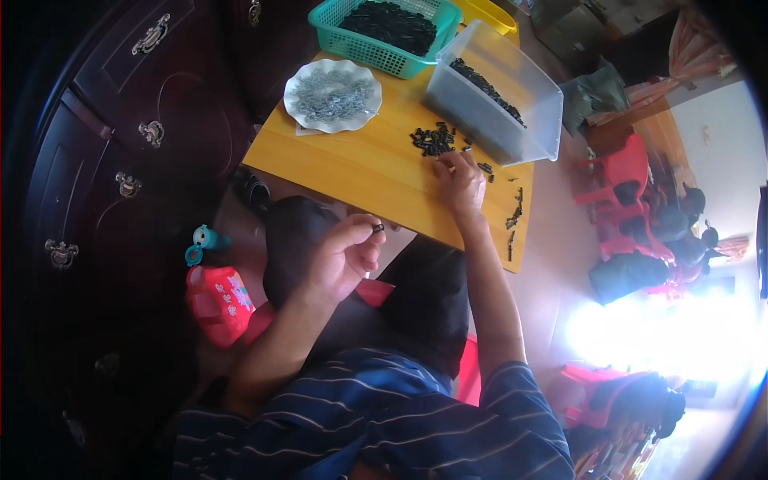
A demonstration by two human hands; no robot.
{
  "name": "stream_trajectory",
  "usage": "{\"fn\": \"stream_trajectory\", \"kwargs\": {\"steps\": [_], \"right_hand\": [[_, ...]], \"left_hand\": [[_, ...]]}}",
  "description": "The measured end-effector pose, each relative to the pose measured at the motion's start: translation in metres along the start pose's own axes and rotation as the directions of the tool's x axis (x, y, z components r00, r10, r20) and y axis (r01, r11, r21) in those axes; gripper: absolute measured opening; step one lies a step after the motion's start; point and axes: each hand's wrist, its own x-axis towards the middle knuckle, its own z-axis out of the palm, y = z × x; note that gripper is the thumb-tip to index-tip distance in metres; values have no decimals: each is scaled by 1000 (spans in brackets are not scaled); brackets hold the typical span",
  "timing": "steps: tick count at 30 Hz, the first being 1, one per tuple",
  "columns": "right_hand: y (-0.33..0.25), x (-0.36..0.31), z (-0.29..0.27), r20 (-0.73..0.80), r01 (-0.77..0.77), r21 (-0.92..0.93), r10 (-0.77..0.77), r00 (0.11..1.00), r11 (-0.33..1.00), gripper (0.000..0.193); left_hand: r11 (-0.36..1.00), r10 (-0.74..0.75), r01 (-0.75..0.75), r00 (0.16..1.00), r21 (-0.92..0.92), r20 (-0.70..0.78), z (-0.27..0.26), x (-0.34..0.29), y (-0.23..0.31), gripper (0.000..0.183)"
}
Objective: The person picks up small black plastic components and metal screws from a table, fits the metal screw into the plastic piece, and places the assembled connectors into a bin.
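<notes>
My left hand (346, 258) is raised in front of the table edge, above my lap. Its thumb and forefinger pinch a small black cylindrical piece (378, 228). On the wooden table, my right hand (462, 184) bends its fingers down at the tabletop, fingertips drawn together; whatever lies between them is too small to make out. Just beyond it is a loose pile of short black pieces (433, 140). More black pieces (514, 214) lie scattered along the right side of the table. A white scalloped plate (298, 74) holds many thin, silvery metal parts.
A green basket (326, 40) full of black pieces stands at the back, beside a clear plastic bin (536, 96) with more of them. Behind is a yellow container (498, 16). Dark cabinets (88, 152) line the left. A red container (218, 304) sits low left; red chairs (624, 172) stand right.
</notes>
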Motion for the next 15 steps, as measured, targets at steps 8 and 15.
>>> {"fn": "stream_trajectory", "kwargs": {"steps": [8, 15], "right_hand": [[-7, -15, -9, 85, 28, -170, -13, 996, 985, 13], [-14, -21, -9, 71, 22, -166, -10, 997, 986, 10]], "left_hand": [[998, 28, -27, 999, 64, -20, -1, 0, -2, 15], [996, 35, -30, 998, 87, -53, 3, 1, -5, 11]]}}
